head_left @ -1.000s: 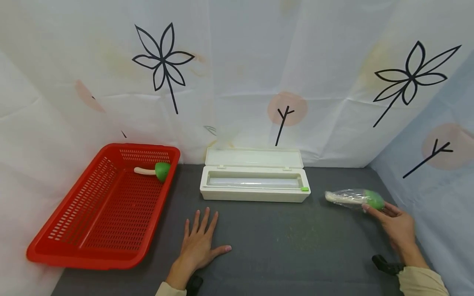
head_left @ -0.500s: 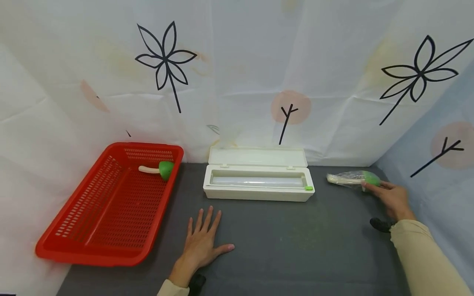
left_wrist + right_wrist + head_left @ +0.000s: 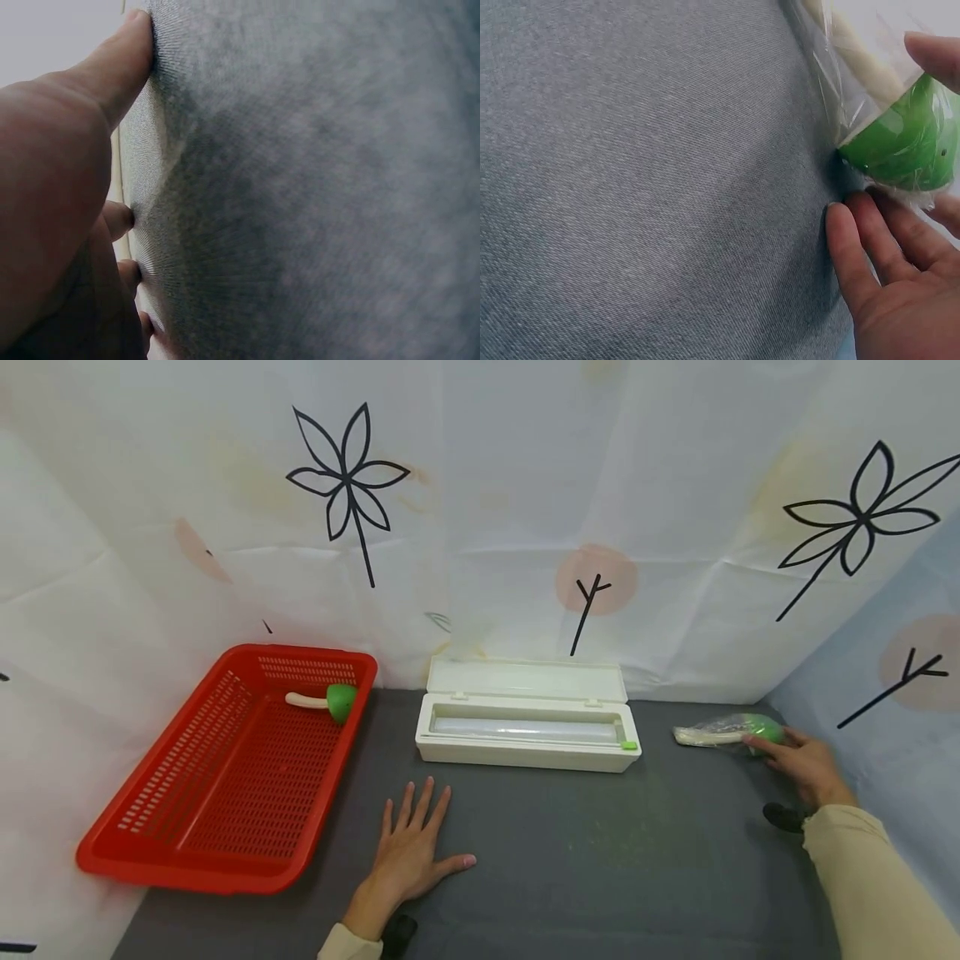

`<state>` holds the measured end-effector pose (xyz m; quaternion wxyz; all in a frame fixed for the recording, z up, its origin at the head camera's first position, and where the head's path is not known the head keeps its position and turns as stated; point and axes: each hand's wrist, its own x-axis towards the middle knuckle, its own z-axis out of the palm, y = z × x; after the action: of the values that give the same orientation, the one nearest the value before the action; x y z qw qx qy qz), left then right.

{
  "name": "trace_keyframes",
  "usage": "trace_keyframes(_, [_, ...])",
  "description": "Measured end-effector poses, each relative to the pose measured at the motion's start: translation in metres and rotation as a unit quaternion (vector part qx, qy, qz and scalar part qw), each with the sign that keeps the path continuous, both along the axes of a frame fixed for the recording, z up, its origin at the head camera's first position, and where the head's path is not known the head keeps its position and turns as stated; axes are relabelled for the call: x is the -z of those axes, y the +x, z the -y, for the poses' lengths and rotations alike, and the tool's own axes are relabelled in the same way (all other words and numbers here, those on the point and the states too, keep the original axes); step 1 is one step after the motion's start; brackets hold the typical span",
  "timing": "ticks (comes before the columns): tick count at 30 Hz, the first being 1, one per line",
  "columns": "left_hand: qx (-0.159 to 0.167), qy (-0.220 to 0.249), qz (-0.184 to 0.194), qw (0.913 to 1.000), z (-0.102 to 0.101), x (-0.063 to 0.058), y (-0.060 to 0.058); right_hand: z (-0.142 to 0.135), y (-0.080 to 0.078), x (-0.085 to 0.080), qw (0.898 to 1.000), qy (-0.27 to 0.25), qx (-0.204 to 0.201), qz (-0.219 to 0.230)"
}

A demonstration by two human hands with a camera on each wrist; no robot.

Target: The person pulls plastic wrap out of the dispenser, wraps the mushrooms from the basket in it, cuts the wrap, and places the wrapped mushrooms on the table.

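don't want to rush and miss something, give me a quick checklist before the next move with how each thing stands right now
1. Film round the wrapped piece: ok, clear film shows on its stem and green head.
2. Right hand clear of that piece: not ok, it is at the green end.
3. Right hand's grip let go: cannot tell whether it grips or merely touches.
4. Left hand free: ok, spread on the table, holding nothing.
5. White box open: ok, its lid is up.
6. Other green-headed piece inside the red basket: ok, towards the far right.
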<state>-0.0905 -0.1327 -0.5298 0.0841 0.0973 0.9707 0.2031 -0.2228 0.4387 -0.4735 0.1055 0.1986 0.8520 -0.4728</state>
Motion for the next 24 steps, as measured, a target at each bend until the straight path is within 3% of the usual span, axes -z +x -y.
trace_keyframes(3, [0.001,0.0,-0.001,1.0,0.0,0.001,0.0,0.003,0.002,0.001,1.0,0.025,-0.005,-0.001])
trace_keyframes(9, [0.0,-0.004,0.002,1.0,0.0,0.0,0.0,0.011,0.007,0.002,0.995,0.082,-0.024,-0.051])
trace_keyframes(19, [0.0,-0.01,0.007,0.9999,-0.001,0.001,0.0,0.014,0.014,0.001,0.991,0.109,-0.028,-0.068])
trace_keyframes(24, [0.001,-0.009,0.005,0.9999,0.0,0.0,-0.001,0.017,0.019,-0.002,0.98,0.155,-0.038,-0.119])
